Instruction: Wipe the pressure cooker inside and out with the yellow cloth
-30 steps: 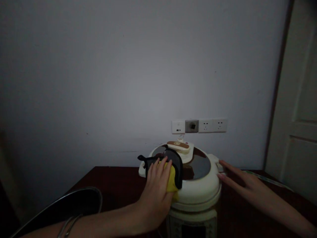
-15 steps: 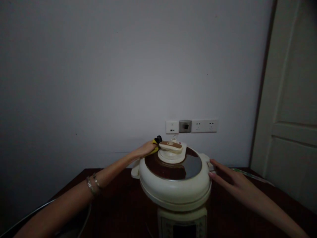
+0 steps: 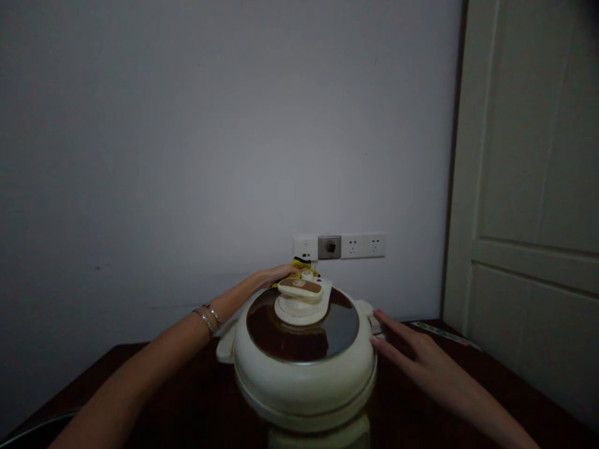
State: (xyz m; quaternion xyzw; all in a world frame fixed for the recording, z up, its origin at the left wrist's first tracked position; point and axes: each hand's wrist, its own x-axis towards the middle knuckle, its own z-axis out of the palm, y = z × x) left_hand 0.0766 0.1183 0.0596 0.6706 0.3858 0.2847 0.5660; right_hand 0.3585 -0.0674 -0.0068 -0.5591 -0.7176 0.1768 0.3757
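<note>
Progress: looking mid-job; the yellow-and-black fabric cloth [image 3: 303, 264] is lying at the far side of the glossy brown round lid [image 3: 276, 337], just below frame centre; done versus left isn't showing.
Left hand [image 3: 279, 272]: fingers are holding the cloth; exact curl isn't showing.
Right hand [image 3: 427, 357]: fingers are spreading apart, gripping nothing, appearing to touch the white plastic side handle [image 3: 365, 310].
Squat white cooker [image 3: 304, 386]: sitting lower centre, lid on; contents aren't showing.

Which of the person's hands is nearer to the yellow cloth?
Left. The left hand holds the yellow cloth behind the cooker's lid handle; the right hand is apart, at the cooker's right side.
</note>
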